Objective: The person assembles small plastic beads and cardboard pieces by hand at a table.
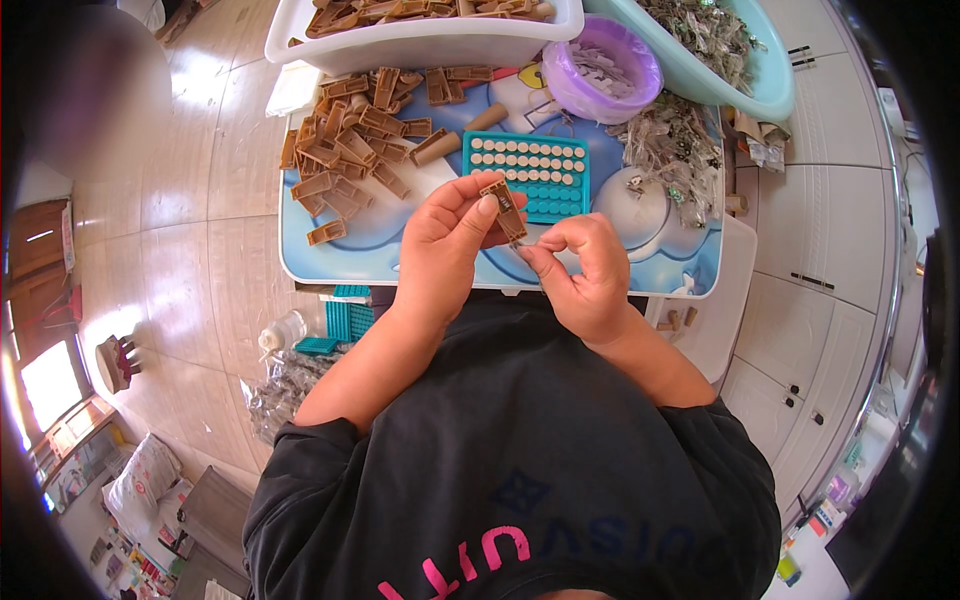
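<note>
My left hand (440, 240) is closed round a small brown plastic casing (506, 212), held tilted above the table's near part. At the casing's lower end, my right hand (588, 268) pinches thumb and forefinger together; whatever lies between those fingertips is too small to make out. Just beyond both hands rests a teal tray (556, 205) with rows of white round pieces (530, 160) in its far part. A heap of similar brown casings (345, 150) lies to the left. Small silvery parts (675, 150) are piled at the right.
A white tub (430, 47) of brown casings stands at the far edge. Beside it are a purple-lined bowl (655, 80) and a light teal basin (772, 85) of silvery parts. Brown cylinders (436, 150) lie near the tray. Cabinets (815, 220) line the right.
</note>
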Demonstrator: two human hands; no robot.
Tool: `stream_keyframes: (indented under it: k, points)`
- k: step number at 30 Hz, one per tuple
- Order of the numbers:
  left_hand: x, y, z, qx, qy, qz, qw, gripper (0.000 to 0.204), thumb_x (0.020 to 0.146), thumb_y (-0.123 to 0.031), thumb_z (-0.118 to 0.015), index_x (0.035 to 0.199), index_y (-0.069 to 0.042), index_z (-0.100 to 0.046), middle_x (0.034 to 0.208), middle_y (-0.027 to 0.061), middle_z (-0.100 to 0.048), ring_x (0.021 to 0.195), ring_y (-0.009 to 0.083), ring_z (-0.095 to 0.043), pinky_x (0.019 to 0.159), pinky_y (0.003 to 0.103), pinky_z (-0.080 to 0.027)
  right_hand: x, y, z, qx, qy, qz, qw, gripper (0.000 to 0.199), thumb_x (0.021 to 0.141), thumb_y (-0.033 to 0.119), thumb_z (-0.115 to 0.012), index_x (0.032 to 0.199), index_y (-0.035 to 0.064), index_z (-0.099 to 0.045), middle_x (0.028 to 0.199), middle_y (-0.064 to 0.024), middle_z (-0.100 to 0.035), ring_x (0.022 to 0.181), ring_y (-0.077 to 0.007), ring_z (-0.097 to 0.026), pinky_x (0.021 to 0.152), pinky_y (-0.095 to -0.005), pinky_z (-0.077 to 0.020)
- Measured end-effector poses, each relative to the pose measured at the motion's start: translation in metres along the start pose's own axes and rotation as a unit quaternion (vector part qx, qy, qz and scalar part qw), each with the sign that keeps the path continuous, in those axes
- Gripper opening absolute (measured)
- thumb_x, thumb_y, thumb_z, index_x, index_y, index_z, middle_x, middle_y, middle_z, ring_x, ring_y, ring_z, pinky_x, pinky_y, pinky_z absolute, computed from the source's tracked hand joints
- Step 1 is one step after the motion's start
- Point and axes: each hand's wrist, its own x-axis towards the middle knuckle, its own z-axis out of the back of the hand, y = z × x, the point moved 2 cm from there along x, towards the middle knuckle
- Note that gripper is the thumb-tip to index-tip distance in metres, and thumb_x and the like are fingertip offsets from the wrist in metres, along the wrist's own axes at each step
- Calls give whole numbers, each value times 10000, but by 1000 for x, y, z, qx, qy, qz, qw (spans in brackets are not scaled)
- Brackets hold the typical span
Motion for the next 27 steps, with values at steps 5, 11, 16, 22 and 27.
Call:
stream_keyframes:
  k: [5, 11, 16, 22, 27]
  points:
    - [0, 0, 0, 12, 10, 12, 1000, 266, 929, -115, -498, 1160, 18, -498, 1015, 132, -620, 904, 180, -613, 804, 308, -516, 3, 0, 3, -6, 13, 68, 998, 219, 698, -4, -696, 816, 97, -541, 685, -30, -574, 591, -230, -516, 572, -341, -354]
    - [0, -1, -1, 6, 8, 13, 1000, 262, 928, -108, -499, 1156, 23, -503, 1010, 133, -621, 891, 176, -613, 802, 306, -518, 5, 3, 2, -34, 15, 102, 994, 217, 702, 1, -690, 854, 89, -561, 669, -38, -548, 591, -235, -513, 563, -349, -349]
    - [-2, -1, -2, -1, 9, 25, 1000, 265, 927, -105, -501, 1156, 26, -501, 1016, 136, -619, 914, 180, -612, 790, 303, -525, -1, -2, -3, -22, 53, 42, 997, 251, 688, 27, -709, 893, 92, -579, 679, -40, -559, 602, -236, -523, 559, -350, -365]
    - [-3, -2, -3, 4, 0, 38, 999, 267, 926, -104, -501, 1160, 25, -500, 1013, 135, -621, 922, 180, -614, 764, 288, -533, 0, -6, -3, -61, 107, 67, 990, 227, 716, 95, -699, 915, 92, -590, 694, -48, -592, 629, -243, -560, 569, -350, -385]
    - [-2, 4, 2, 44, -5, 39, 998, 281, 924, -156, -517, 1155, 4, -528, 1006, 123, -632, 869, 156, -618, 718, 279, -540, 3, -5, -3, -49, 152, 36, 987, 256, 720, 151, -705, 946, 94, -597, 711, -38, -611, 635, -233, -576, 568, -349, -391]
